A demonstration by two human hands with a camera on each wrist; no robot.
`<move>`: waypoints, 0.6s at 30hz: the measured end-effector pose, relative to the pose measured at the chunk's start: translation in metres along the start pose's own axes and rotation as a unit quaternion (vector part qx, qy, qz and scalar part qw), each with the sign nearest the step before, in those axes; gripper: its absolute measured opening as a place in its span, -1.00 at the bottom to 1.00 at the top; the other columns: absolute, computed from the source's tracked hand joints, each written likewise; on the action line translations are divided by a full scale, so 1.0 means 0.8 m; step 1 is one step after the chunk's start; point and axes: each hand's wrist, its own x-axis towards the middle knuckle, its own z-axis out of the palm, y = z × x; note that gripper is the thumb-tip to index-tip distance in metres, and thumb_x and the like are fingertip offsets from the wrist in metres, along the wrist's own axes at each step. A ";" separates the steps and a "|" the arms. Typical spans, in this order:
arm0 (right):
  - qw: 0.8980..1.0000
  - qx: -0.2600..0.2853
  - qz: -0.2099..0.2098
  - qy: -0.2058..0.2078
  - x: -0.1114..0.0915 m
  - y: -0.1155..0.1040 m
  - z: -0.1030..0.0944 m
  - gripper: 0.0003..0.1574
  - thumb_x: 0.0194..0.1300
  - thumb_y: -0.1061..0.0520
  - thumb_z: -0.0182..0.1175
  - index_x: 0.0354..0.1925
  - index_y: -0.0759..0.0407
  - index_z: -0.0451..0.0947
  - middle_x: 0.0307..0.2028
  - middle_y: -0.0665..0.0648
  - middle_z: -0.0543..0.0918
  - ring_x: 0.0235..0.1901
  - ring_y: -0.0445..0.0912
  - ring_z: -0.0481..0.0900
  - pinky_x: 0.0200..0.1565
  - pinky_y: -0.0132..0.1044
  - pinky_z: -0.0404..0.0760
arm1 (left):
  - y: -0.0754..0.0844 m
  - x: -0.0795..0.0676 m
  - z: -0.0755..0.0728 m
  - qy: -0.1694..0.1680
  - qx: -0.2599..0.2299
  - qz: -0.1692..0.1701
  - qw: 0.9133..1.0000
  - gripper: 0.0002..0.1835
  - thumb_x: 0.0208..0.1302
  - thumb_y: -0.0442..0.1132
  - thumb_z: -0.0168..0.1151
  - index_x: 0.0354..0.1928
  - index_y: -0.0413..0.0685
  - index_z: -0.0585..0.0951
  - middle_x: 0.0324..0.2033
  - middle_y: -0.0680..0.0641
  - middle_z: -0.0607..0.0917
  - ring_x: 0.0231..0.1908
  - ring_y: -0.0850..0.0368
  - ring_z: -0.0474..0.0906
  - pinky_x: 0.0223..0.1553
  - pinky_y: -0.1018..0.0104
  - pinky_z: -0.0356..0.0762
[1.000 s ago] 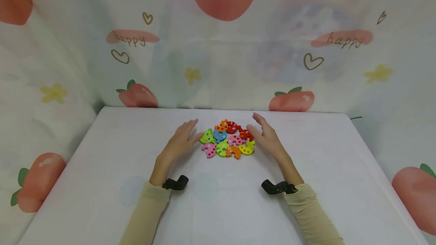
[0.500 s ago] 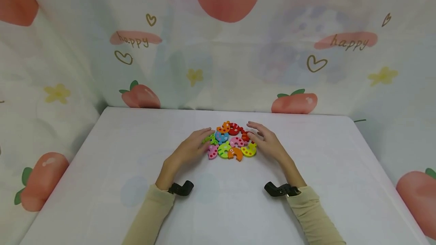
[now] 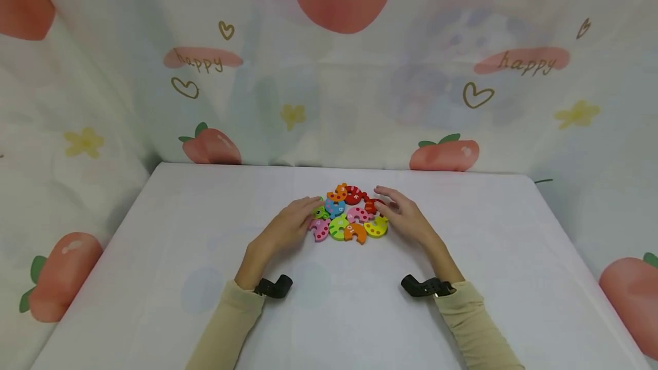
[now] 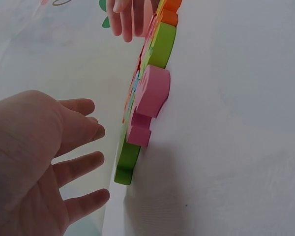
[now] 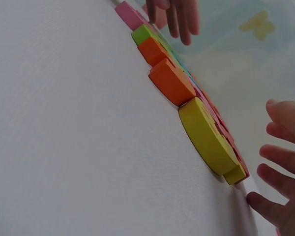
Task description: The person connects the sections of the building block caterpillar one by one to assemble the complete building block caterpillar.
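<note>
Pers. has both hands over the worktop (image 3: 329,318), one each side of a bunch of flat, colourful toy pieces lying mid-top, toward the far edge. L hand (image 3: 291,222): fingers (image 4: 81,168) wide, spread apart; in head view they partly cover the green face piece (image 3: 321,212). Pink spotted piece (image 3: 320,230) is just below it. R hand (image 3: 409,220): fingers wide too, w/ thumb partly over a red piece (image 3: 372,205); yellow piece (image 3: 377,228) is nearest below. Both wrist views show a gap btwn fingers & pieces.

Btwn the hands, pieces lie close, some touching: blue (image 3: 335,207), pink (image 3: 357,214), striped light green (image 3: 337,227), orange (image 3: 355,233); another orange (image 3: 337,193) & another red (image 3: 353,195) at the back.

Tan sleeves (image 3: 226,324), black gadget on ea. wrist (image 3: 274,286). Fruit-print cloth (image 3: 354,101) behind, w/ "happy" lettering.
</note>
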 end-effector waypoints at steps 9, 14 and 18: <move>1.000 0.011 -0.004 -0.001 -0.001 0.005 -0.005 -0.48 0.51 0.08 -0.06 0.36 0.16 0.30 0.40 0.23 0.33 0.45 0.15 0.18 0.36 0.15 0.30 | -0.004 -0.001 -0.003 0.007 0.003 -0.021 1.000 -0.52 0.48 -0.25 -0.02 0.40 0.11 0.35 0.41 -0.02 0.36 0.45 0.00 0.21 0.44 -0.01 0.20; 1.000 0.006 -0.005 -0.004 -0.001 0.002 -0.005 -0.51 0.54 0.12 -0.13 0.34 0.18 0.32 0.41 0.25 0.30 0.45 0.16 0.17 0.37 0.14 0.27 | -0.007 -0.002 -0.004 0.007 0.008 -0.031 0.999 -0.50 0.47 -0.24 0.00 0.41 0.14 0.33 0.41 -0.01 0.35 0.45 -0.01 0.21 0.43 -0.01 0.22; 1.000 0.000 -0.004 -0.006 -0.001 0.000 -0.003 -0.52 0.53 0.14 -0.13 0.34 0.17 0.32 0.42 0.23 0.30 0.45 0.15 0.18 0.39 0.14 0.26 | -0.008 -0.002 -0.003 0.004 0.010 -0.019 1.000 -0.50 0.47 -0.24 0.00 0.41 0.10 0.33 0.41 -0.02 0.37 0.44 -0.01 0.23 0.43 0.00 0.22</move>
